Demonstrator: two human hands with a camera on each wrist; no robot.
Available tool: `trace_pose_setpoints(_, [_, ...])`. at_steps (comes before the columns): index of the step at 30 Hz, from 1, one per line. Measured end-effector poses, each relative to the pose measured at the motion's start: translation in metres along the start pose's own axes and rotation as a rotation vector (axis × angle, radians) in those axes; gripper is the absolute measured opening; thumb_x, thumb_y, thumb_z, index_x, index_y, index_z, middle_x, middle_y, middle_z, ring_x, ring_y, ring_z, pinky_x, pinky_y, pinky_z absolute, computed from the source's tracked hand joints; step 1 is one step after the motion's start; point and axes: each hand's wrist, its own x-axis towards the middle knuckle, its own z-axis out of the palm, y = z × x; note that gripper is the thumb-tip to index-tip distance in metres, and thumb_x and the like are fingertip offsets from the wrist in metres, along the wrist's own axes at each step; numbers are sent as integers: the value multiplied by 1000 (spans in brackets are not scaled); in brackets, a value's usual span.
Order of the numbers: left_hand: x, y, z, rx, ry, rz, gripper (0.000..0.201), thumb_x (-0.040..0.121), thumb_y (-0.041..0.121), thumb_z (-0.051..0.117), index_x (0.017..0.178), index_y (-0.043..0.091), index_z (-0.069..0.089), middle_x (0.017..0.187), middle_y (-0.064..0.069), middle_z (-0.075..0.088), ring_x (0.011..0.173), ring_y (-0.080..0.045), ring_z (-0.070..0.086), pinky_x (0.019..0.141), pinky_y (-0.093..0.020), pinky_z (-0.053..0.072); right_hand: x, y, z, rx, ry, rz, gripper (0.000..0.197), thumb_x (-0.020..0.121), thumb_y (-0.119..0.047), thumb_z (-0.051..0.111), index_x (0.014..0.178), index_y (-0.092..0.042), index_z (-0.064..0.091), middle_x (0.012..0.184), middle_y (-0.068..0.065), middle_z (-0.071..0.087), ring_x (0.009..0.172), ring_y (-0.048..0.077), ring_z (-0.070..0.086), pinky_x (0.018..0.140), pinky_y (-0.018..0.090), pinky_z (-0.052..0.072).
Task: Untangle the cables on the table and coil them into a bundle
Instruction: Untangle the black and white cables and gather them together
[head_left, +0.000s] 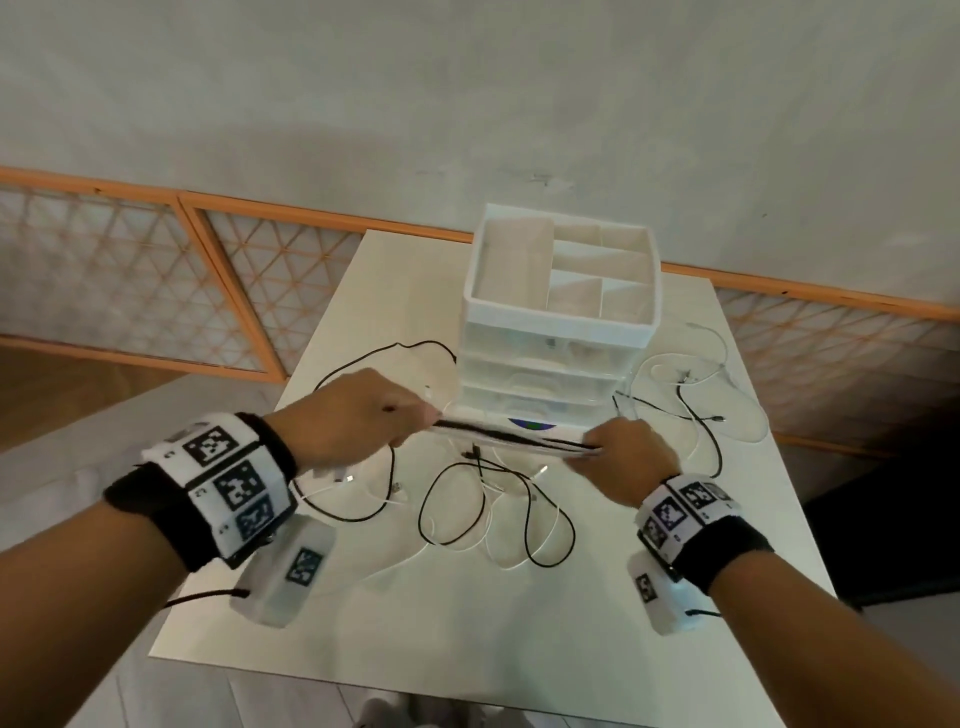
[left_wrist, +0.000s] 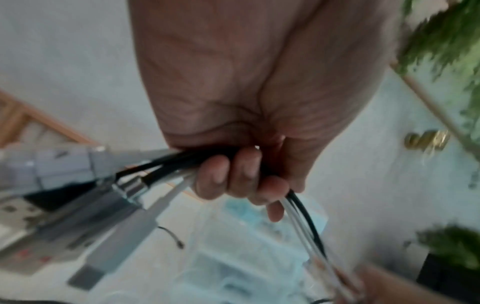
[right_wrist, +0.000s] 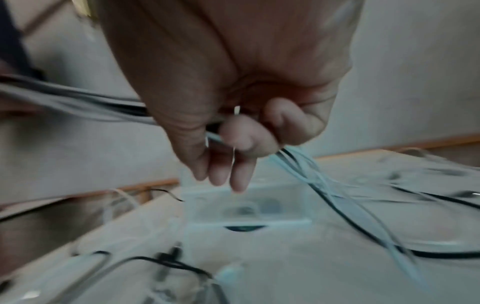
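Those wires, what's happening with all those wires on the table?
A person is sorting out a mess of black and white cables. The left hand and the right hand each grip one end of a stretch of cables pulled straight between them, just above the table. The rest of the cables lie in loose loops below and to both sides. A white drawer box stands behind. Nothing is coiled into a bundle yet.

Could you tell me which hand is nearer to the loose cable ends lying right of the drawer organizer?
Right. The right hand sits just in front of those cable ends; the left hand is across the organizer.
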Motion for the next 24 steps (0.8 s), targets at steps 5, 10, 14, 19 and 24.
trace_pose_setpoints(5, [-5,-50,29,163,55,-116,28,100,30,54,83,23,75,68,7,67,49,2,53,52,-7,37,17,63,3,139,397,120,8,84,-24,71,88,-16,73,99,12,70,83,29,62,69,29,42])
trace_pose_setpoints(10, [-2,-56,67,122,129,-3,41,91,36,49,82,3,72,75,-11,71,71,-23,61,65,-22,39,-2,32,28,-11,11,31,87,77,-30,76,149,-35,29,157,-1,20,125,29,55,99,39,48])
trace_pose_setpoints(14, [2,-48,81,31,142,149,40,89,41,53,92,11,79,78,-5,75,73,-18,63,74,-26,45,-30,-39,52,35,-113,-323,84,72,-46,70,145,-42,28,143,-13,41,118,16,56,95,37,49])
trace_pose_setpoints(19, [-9,-52,81,-100,26,206,21,92,29,67,109,23,77,84,9,73,82,-4,63,74,-10,44,-14,-37,76,228,-68,-203,7,83,-41,64,80,-38,58,77,-12,63,78,16,63,76,32,53])
trace_pose_setpoints(24, [-11,-75,88,22,31,-27,24,97,20,58,112,16,75,98,-4,77,94,-18,68,83,-22,48,-19,-38,65,191,60,-258,48,75,-39,75,118,-39,56,107,-6,50,86,19,61,81,32,53])
